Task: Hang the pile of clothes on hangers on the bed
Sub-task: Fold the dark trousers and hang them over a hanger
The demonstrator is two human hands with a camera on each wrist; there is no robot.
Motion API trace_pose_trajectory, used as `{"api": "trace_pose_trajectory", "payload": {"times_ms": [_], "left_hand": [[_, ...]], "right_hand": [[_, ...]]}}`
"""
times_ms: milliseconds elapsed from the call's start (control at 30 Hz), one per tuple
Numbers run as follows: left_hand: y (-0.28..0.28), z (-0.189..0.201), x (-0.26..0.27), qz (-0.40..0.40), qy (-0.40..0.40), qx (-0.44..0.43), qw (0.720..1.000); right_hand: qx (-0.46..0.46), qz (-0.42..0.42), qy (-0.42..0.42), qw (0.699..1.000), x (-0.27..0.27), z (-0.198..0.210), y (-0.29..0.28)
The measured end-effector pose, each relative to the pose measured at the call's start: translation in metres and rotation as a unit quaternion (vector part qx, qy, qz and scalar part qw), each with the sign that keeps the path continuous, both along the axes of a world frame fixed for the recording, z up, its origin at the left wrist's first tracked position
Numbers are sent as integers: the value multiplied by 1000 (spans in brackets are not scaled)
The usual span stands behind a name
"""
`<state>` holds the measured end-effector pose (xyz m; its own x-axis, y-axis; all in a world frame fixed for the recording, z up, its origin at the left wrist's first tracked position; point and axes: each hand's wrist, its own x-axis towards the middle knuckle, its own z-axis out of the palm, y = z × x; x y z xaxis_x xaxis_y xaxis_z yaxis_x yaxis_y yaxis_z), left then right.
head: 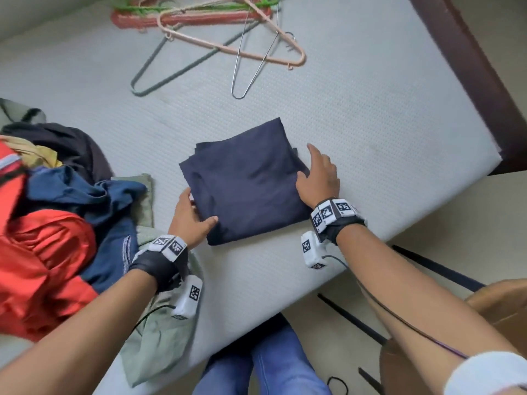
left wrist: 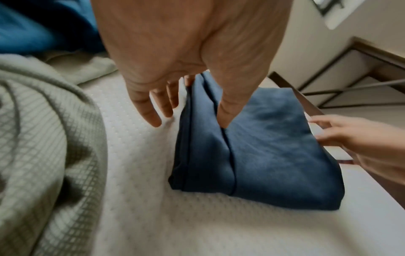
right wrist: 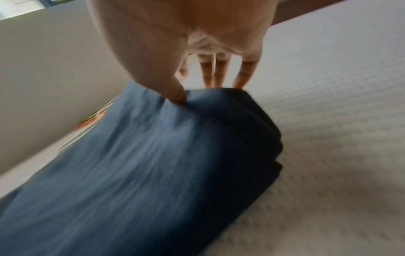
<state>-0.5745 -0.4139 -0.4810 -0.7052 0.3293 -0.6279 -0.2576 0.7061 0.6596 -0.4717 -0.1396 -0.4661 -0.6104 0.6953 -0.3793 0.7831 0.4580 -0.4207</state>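
Note:
A folded navy garment (head: pixel 245 181) lies flat on the white mattress (head: pixel 385 132). My left hand (head: pixel 199 208) is at its near-left corner, thumb on top and fingers straight along the edge. In the left wrist view the left hand (left wrist: pixel 190 119) presses its thumb into a fold of the navy garment (left wrist: pixel 274 147). My right hand (head: pixel 306 163) rests at the right edge, thumb on the cloth and fingers straight. The right wrist view shows the right hand's (right wrist: pixel 199 91) fingertips touching the garment (right wrist: pixel 142 164). Several hangers (head: pixel 228 41) lie at the far side. A pile of clothes (head: pixel 57 218) sits to the left.
A pale green garment (head: pixel 159 337) lies under my left wrist at the mattress's near edge. A dark wooden frame (head: pixel 470 67) borders the bed on the right. A brown chair (head: pixel 499 309) stands on the floor at the near right.

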Motion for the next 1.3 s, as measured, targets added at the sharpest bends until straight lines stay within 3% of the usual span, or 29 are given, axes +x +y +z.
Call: {"api": "trace_pose_trajectory", "payload": {"times_ms": [100, 167, 300, 400, 500, 600, 667, 800, 933, 1033, 1133, 1300], "left_hand": [[3, 7, 3, -69, 95, -49, 992], [8, 15, 1, -73, 117, -47, 989], [21, 19, -16, -134, 143, -88, 977], [39, 25, -29, -208, 172, -136, 953], [68, 25, -38, -281, 179, -185, 925], [102, 22, -46, -289, 153, -214, 921], [121, 23, -51, -272, 122, -227, 927], [144, 14, -60, -248, 41, -247, 936], [150, -1, -64, -262, 13, -261, 929], [155, -12, -64, -263, 13, -273, 925], [157, -19, -61, -260, 20, -282, 923], [158, -16, -65, -267, 8, -287, 920]], "right_hand": [[117, 106, 111, 981, -2, 7, -28], [146, 185, 125, 964, -1, 2, -41], [99, 282, -42, 953, 2, -22, -29], [58, 268, -60, 960, -6, -27, -20], [102, 219, 33, 970, -21, -17, -12], [69, 149, 148, 975, -52, -9, 17], [41, 143, 160, 976, -81, -5, 43], [27, 259, 73, 963, -148, -6, 87], [25, 372, -20, 928, -201, -16, 105], [-3, 386, -51, 921, -220, -25, 103], [26, 376, -68, 924, -225, -31, 96], [58, 376, -67, 923, -199, -29, 109]]}}
